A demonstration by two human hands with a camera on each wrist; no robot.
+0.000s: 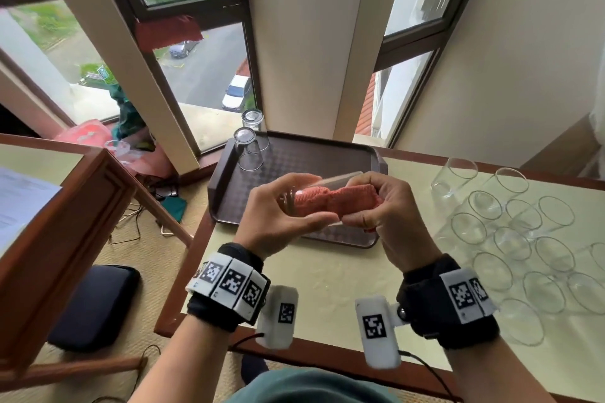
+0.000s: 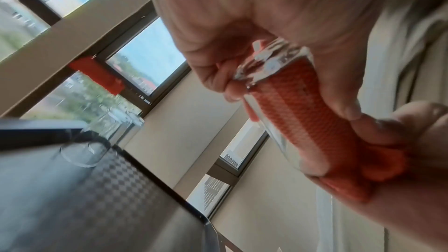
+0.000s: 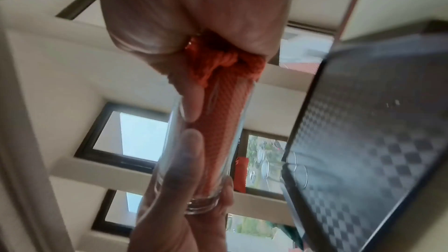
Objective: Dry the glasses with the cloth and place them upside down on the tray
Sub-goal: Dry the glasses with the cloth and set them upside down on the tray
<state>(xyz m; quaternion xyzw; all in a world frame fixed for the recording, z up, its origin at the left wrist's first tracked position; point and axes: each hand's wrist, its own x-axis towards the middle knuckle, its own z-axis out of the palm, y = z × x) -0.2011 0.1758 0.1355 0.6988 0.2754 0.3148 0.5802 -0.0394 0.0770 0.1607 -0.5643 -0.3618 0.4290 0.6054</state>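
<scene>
We hold the glass (image 1: 327, 185) sideways over the tray (image 1: 226, 173) — left hand (image 1: 278, 213) wraps its base, right hand (image 1: 386, 206) pinches the cloth (image 1: 330, 199) stuffed inside. Thin, fragile, likely slick — grip the thick base.

right hand (image 3: 194, 26) pushes orange cloth (image 3: 223, 114) into glass (image 3: 169, 160)

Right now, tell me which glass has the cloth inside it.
The glass held sideways between both hands over the tray; the pink cloth fills it. All others stand empty.
</scene>
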